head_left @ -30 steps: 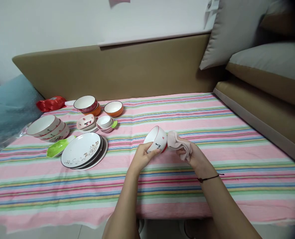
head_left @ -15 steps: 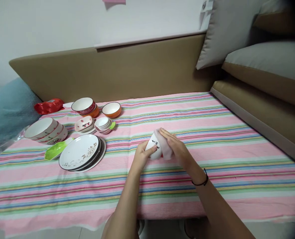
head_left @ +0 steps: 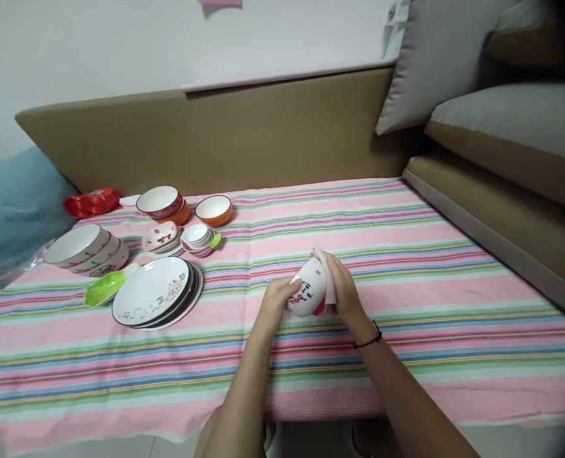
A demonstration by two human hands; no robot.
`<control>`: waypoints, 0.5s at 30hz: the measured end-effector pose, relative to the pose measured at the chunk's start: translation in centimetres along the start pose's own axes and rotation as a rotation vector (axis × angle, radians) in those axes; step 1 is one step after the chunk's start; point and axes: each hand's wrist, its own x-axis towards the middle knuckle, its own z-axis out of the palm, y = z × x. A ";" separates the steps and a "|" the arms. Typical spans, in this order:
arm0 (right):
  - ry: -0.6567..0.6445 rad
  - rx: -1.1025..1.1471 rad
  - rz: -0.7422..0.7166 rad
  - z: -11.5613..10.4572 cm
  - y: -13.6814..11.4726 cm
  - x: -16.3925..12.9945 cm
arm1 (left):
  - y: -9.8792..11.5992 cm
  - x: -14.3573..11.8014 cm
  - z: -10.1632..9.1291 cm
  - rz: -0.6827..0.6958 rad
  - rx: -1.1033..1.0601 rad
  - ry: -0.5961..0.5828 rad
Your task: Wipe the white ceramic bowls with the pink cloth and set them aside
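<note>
White bowl (head_left: 307, 296) (tilted) — L fingers (head_left: 286, 291) hold, R fingers (head_left: 340, 272) w/ cloth (head_left: 330, 290) against it.

Stretched forward with both bare arms, angled inward from left forearm (head_left: 249, 375) and right forearm (head_left: 392, 375) to bring the hands near each other. Gripping with the left hand (head_left: 273, 302), with thumb (head_left: 289, 289) on the near side, pointing up and rightward. Facing it with the right hand (head_left: 344, 289), curved inward, with fingers (head_left: 334, 266) bent and angled up and leftward (partly hidden at the tips).
</note>
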 end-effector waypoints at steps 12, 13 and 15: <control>-0.093 0.004 0.061 0.2 -1.0 0.9 | -0.5 -0.1 0.7 -0.016 0.083 0.083; -0.103 -0.036 0.039 0.1 -1.1 0.7 | -0.6 0.0 0.6 -0.010 0.082 0.127; -0.143 -0.211 -0.128 0.2 -1.7 0.1 | -0.9 0.4 0.6 0.003 0.038 0.198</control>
